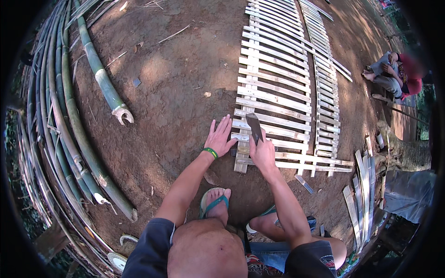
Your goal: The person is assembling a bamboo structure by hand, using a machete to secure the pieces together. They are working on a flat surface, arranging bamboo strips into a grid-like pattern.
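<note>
My left hand (219,137), with a green band at the wrist, lies flat with fingers spread beside the left edge of a bamboo slat panel (273,99). Its thumb reaches the end of a pale slat (240,137) near the panel's close end. In my closed right hand (263,154) is a dark flat-bladed tool (254,127), held over the slats with its blade pointing up and away. The fist hides its handle. Crosswise strips run under the slats.
A second, narrower slat panel (327,102) lies to the right. Long green bamboo poles (76,120) are stacked at left, with one split-ended pole (105,83) apart on the soil. Loose strips (364,194) lie at right, near a seated person (394,76).
</note>
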The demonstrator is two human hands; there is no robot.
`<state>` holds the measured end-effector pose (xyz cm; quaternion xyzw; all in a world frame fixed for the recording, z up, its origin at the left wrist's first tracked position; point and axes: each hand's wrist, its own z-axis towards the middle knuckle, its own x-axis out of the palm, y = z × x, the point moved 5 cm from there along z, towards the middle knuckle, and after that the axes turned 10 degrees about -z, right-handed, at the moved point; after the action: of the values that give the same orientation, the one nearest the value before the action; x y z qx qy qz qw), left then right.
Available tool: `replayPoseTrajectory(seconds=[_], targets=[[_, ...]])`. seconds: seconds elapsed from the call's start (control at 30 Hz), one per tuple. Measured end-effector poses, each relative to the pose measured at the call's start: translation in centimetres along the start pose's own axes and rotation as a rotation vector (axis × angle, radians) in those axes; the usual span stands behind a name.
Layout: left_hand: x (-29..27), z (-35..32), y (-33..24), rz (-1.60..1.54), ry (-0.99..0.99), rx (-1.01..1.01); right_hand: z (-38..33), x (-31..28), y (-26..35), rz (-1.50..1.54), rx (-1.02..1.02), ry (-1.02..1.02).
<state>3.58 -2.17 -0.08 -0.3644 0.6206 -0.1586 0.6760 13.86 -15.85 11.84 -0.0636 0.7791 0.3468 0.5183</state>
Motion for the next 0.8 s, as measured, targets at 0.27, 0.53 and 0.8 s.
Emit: replayPoseTrajectory(seconds=[0.27,0.53,0.8], targets=[[-0.1,0.2,0.0,-0.050,-0.003,-0.002,0.3,-0.7,-2.9,0.153,0.170,-0.093],[-0.2,0.4,0.0,-0.041,0.000,-0.003,1.2,0.6,-3.1,0.067,0.221,0.089],[-0.6,0.6,-0.2,-0.104,-0.045,-0.022,0.5,1.3,-4.1,0.405,0.477,0.161]])
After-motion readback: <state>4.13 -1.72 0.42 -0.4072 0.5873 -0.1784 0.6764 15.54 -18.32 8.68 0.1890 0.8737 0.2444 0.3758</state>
